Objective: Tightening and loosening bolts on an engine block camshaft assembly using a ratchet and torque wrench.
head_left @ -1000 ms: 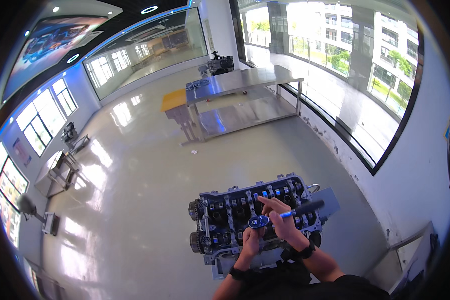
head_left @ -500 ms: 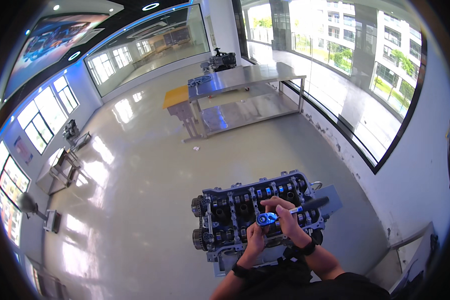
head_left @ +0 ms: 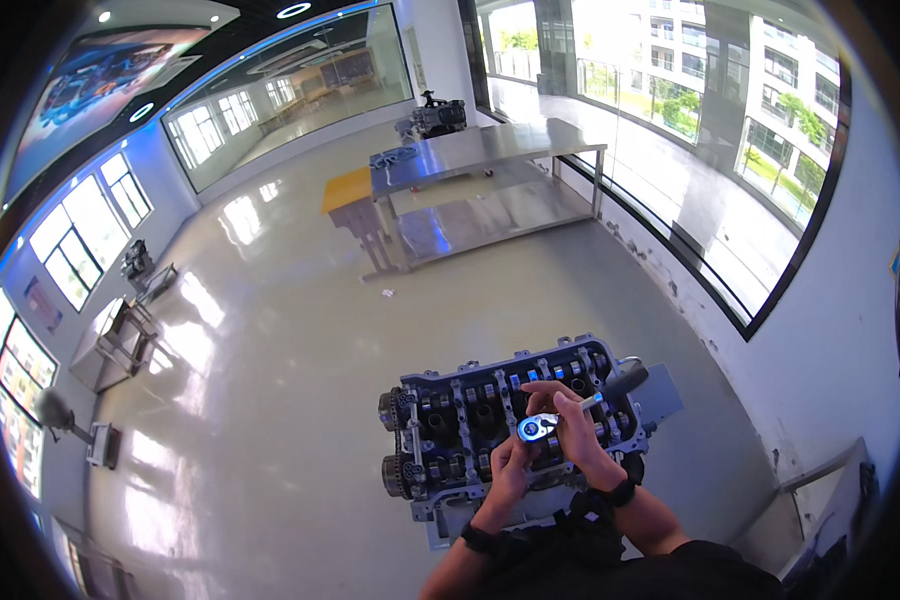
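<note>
A grey engine cylinder head (head_left: 440, 420) with exposed camshafts and two sprockets at its left end sits before me. Over it my right hand (head_left: 578, 435) holds a chrome ratchet wrench (head_left: 539, 427) whose black handle angles up to the right; the index finger curls above the tool. My left hand (head_left: 510, 470) is closed just beneath the ratchet's round head, touching it; what those fingers hold is hidden.
A steel two-tier table (head_left: 480, 145) with a yellow side table (head_left: 345, 195) and another engine (head_left: 438, 118) stand farther back. Benches (head_left: 110, 340) line the left wall; large windows run along the right. A grey frame (head_left: 820, 500) stands near my right.
The ratchet's head has shifted right and upward between my hands and turned slightly, its handle now angled higher. Both hands have moved slightly up and right with it.
</note>
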The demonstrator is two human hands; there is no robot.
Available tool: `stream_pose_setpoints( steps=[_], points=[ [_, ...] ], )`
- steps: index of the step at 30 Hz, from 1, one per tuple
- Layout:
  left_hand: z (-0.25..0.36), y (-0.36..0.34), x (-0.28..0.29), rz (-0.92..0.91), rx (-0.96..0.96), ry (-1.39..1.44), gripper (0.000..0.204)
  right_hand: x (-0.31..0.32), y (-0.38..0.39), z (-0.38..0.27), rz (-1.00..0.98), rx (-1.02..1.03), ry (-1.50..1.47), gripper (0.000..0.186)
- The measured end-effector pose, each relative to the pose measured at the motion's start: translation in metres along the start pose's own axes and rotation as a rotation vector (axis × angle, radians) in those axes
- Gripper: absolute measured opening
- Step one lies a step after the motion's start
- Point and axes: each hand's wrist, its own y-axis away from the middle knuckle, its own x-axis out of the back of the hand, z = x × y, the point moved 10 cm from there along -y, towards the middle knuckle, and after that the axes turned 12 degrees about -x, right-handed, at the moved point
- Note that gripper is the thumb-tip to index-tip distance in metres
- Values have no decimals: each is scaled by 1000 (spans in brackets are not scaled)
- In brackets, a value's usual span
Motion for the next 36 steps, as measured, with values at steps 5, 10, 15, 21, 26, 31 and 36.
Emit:
stream_pose_setpoints(
  steps=[5,10,15,21,26,31,36],
  points=[
    [20,-2,-11,77,-34,-175,33,-7,18,-47,122,427,507,36],
    [12,1,-5,123,11,-146,27,-36,41,-71,28,801,805,36],
    [7,-4,-6,-114,68,-90,32,1,-11,3,-70,-78,11,48],
    [15,-6,-17,-52,-7,-159,31,-2,17,-36,45,333,417,41],
    [9,-5,-11,24,26,-66,34,-22,35,-61,23,541,671,34],
    [3,-2,-9,-67,83,-125,39,8,3,-15,-6,128,143,43],
    [15,-5,-18,17,27,-147,35,-15,30,-52,40,499,580,31]
  ],
)
